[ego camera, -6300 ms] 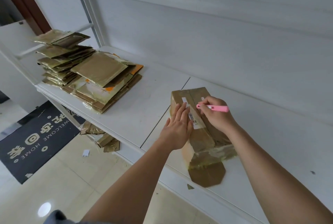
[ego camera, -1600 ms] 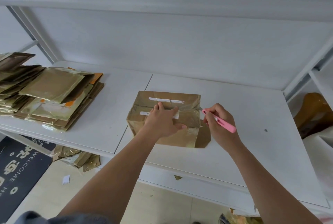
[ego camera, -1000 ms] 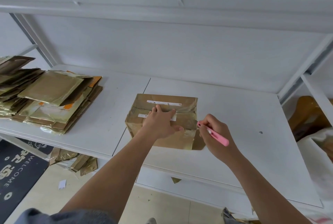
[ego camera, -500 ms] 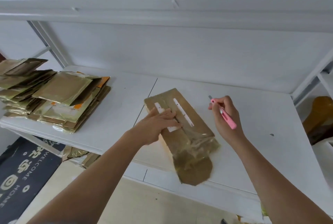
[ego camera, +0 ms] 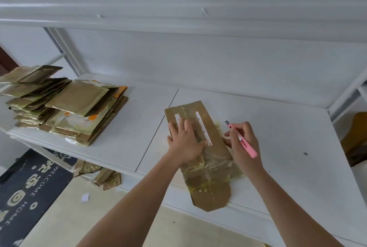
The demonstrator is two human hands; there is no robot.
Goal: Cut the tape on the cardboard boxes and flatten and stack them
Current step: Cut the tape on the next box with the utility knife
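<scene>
Left hand [ego camera: 185, 143] lay flat, fingers spread, pressing the box [ego camera: 200, 153] onto the shelf [ego camera: 288, 147]. Right hand [ego camera: 243, 143] gripped the pink cutter [ego camera: 242, 141], fingers curled, blade apparently clear of the cardboard.

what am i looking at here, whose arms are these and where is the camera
There is no machine here. One camera is worn on a person's head, looking forward and down, so the two bare arms are that person's own.

The left hand lies with straight fingers on a taped cardboard box, pressing it flat on a white shelf. The box's near flap hangs over the shelf's front edge. The right hand, beside the box, grips a pink cutter with its small blade pointing away.

At the far left of the shelf sits a stack of flattened boxes. Below, a few cardboard scraps lie on the floor near a dark doormat.
</scene>
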